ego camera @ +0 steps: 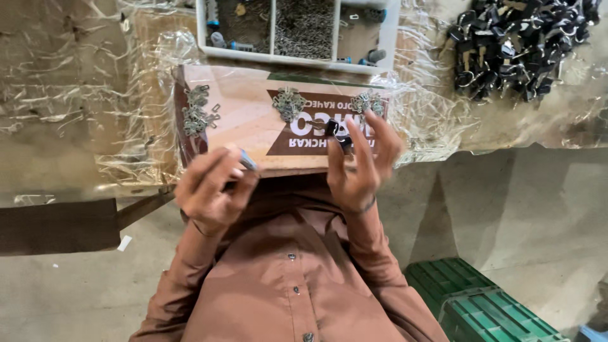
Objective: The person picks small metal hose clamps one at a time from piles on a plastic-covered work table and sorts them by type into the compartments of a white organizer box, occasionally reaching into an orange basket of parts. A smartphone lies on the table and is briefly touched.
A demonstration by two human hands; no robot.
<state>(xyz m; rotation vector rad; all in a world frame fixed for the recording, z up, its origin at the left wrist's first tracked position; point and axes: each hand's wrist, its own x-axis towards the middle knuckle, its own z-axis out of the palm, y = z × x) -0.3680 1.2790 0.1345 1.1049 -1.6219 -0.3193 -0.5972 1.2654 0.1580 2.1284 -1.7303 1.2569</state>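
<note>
1. Fingers (370, 149) of the right hand (361, 168) pinch a small black part (334, 131) just in front of the cardboard sheet (247, 120); its shape is hard to make out.
2. Left hand (212, 190) curls closed around a small grey piece (247, 163), mostly hidden.
3. Metal clips (196, 111) lie on the sheet.
4. Beyond it, a white tray (392, 31) is cut off.

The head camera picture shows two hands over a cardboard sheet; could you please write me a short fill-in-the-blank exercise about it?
1. The right hand holds a small ____ part above the cardboard sheet.
2. The left hand pinches a small bluish-grey piece between its ____.
3. The heap of dark parts lies at the upper ____ of the view.
4. The crate on the floor is ____.

Missing words: black; fingers; right; green
</note>
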